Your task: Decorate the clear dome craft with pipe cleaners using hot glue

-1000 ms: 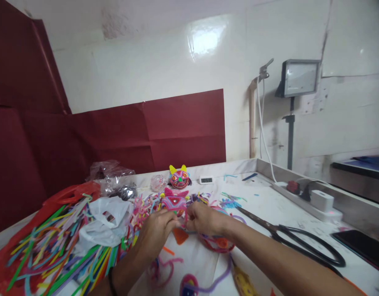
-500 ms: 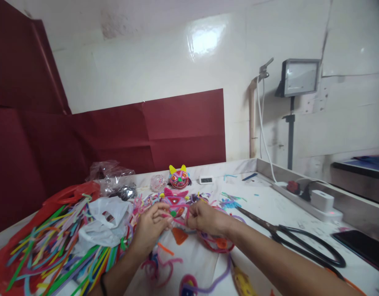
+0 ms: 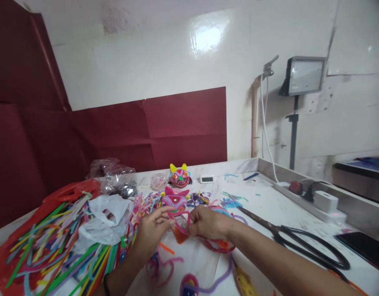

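My left hand (image 3: 152, 230) and my right hand (image 3: 208, 223) meet over the white table, both pinching a bent pink pipe cleaner (image 3: 181, 218) between their fingertips. Under it lies an orange triangular piece (image 3: 179, 237). Just beyond the hands sits a pink woven pipe-cleaner figure (image 3: 174, 201). A finished round figure with yellow ears (image 3: 179, 176) stands further back near the wall.
A heap of coloured pipe cleaners (image 3: 54, 250) and a white plastic bag (image 3: 103, 222) lie at left. Large black scissors (image 3: 300, 242) lie at right, with a phone (image 3: 365, 246), a power strip (image 3: 315, 203) and a small digital clock (image 3: 206, 179).
Both hands shifted slightly and the pink pipe cleaner now shows as a bent loop between the fingertips. The camera tilted a little.
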Available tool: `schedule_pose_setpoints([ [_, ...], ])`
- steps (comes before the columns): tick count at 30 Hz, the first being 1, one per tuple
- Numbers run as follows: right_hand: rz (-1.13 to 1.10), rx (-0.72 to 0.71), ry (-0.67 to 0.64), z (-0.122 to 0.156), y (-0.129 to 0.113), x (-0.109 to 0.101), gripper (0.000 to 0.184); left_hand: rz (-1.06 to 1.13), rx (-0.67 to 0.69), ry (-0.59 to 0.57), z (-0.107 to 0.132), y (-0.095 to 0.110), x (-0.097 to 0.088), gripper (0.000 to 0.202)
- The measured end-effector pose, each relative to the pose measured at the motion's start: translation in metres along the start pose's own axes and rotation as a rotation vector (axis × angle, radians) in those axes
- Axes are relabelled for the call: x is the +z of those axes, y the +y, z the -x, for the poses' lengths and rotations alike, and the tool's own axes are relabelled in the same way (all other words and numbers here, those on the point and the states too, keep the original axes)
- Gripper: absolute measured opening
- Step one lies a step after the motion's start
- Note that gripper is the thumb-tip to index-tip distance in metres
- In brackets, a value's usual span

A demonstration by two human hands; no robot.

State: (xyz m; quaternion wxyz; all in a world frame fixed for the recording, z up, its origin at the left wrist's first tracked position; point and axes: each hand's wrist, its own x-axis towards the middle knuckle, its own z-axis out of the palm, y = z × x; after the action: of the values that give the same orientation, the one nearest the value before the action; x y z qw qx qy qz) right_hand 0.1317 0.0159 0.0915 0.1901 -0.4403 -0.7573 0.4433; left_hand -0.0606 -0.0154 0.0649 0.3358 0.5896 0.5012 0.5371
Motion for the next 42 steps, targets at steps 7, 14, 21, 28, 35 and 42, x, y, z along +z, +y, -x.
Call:
schedule_pose_setpoints([
  [7, -0.012, 0.041, -0.012, -0.004, 0.001, 0.004, 0.026, -0.029, -0.022, 0.042, 0.003, -0.001, 0.001, 0.035],
  [14, 0.051, 0.064, -0.039, 0.001, -0.010, 0.004, 0.029, -0.160, -0.002, 0.082, 0.010, 0.006, 0.003, 0.034],
  [21, 0.203, 0.055, -0.007, -0.007, -0.012, -0.001, 0.020, -0.267, 0.012, 0.077, 0.002, 0.002, 0.000, 0.033],
  [28, 0.302, 0.119, 0.020, -0.051, -0.010, -0.013, 0.031, -0.420, 0.029, 0.079, -0.037, -0.008, -0.008, 0.030],
  [35, 0.334, 0.179, 0.070, -0.079, -0.011, -0.018, 0.032, -0.579, -0.011, 0.095, -0.064, -0.012, -0.006, 0.026],
  [42, 0.398, 0.203, 0.089, -0.093, -0.011, -0.016, 0.031, -0.593, -0.107, 0.092, -0.073, -0.025, 0.000, 0.028],
])
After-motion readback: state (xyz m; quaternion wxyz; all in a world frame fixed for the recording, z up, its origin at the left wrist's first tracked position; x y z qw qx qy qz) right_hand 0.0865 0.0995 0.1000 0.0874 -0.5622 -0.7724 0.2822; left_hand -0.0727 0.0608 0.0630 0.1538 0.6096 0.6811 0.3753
